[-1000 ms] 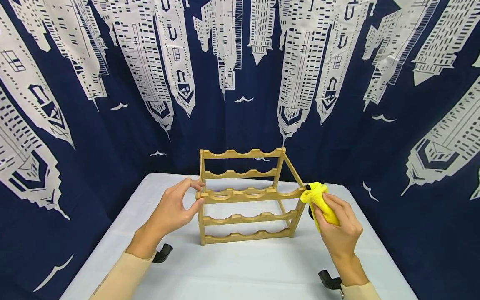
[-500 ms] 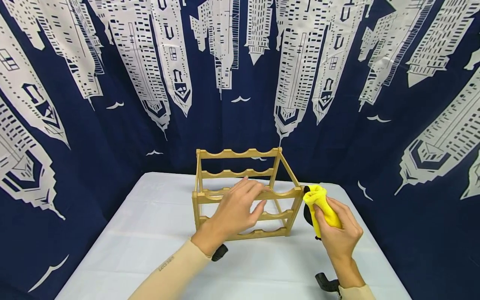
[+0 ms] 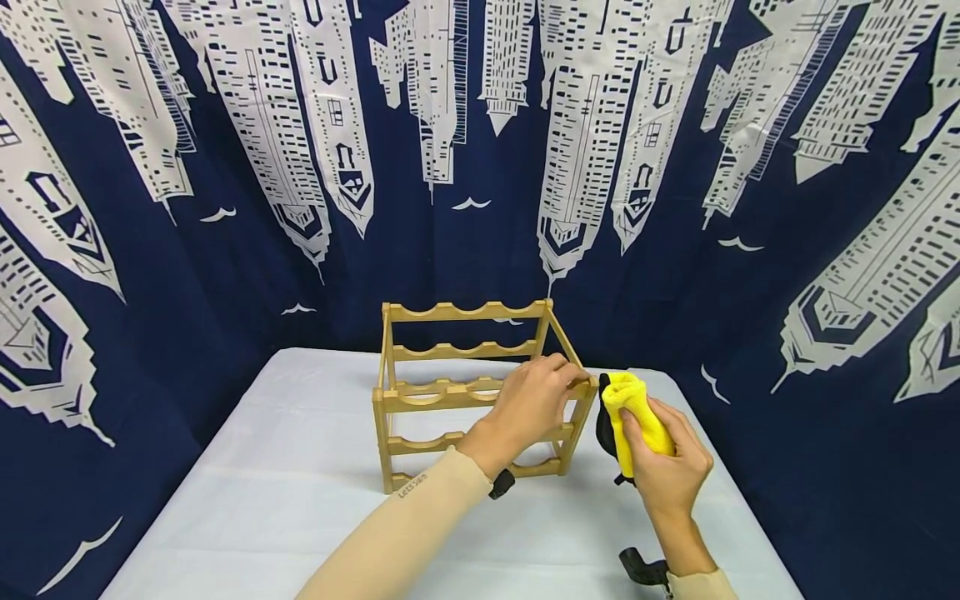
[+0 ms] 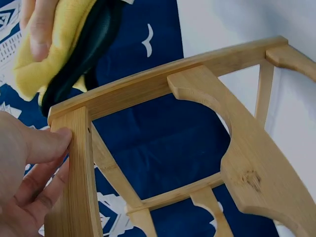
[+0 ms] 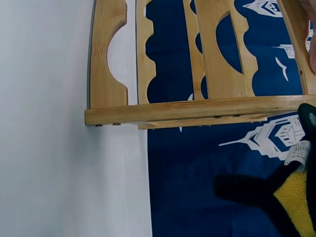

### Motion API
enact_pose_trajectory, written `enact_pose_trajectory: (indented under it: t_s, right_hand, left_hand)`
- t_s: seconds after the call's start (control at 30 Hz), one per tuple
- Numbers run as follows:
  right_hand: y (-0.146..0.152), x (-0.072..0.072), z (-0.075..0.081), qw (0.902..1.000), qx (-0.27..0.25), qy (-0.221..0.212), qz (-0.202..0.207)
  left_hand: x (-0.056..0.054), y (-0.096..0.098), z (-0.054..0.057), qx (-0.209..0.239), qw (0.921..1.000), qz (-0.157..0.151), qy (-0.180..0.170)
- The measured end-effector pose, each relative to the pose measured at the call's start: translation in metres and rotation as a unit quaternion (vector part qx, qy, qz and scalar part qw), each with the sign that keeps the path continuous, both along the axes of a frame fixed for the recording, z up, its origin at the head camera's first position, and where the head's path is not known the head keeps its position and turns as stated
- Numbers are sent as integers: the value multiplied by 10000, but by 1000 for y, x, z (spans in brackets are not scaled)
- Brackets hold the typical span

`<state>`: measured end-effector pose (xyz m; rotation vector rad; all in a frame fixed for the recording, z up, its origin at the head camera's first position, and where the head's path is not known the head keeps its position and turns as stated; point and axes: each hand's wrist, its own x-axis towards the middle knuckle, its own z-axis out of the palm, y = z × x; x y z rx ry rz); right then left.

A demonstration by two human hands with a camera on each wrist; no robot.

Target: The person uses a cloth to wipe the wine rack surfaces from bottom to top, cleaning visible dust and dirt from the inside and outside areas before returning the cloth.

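A light wooden wine rack [image 3: 420, 402] with scalloped rails stands on the table. My left hand [image 3: 528, 400] grips its top front rail near the right corner; in the left wrist view the thumb [image 4: 52, 144] lies along one face and the fingers curl behind. My right hand [image 3: 675, 467] holds a bunched yellow fleece cloth [image 3: 633, 408] with a black side, just right of that corner. The right wrist view catches the cloth's yellow pile [image 5: 298, 197], black parts and a white label [image 5: 298, 154] beside the rack's side bar [image 5: 173, 111].
The table [image 3: 247, 467] has a pale cover. A dark blue curtain [image 3: 457, 258] printed with white buildings hangs behind it and at both sides. Black wrist mounts [image 3: 643, 568] stick out from both forearms.
My left hand has left the rack's front left corner, crossed rightward along the top rail and taken hold near the right corner. The right hand keeps the cloth beside the rack, nearly in place.
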<state>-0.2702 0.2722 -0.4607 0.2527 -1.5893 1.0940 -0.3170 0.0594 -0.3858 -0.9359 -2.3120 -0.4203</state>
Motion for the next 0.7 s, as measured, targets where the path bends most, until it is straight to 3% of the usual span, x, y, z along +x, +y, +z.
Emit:
enact_pose_trajectory:
  t_s: [0.17,0.33,0.5,0.7]
  right_hand:
    - [6,-7,-11,9980,138,-617,33]
    - [4,-5,-16,9947,173,-997,168]
    - [-2,-5,-17,9936,199,-1029,430]
    - [-12,-1,-16,9942,273,-661,809]
  left_hand:
    - [-3,-2,0,524,9961,-336,-620]
    - [-2,-4,0,568,9923,-640,-890]
    - [1,-12,3,473,9915,-690,-1001]
    - [4,-26,0,378,9897,-923,-1024]
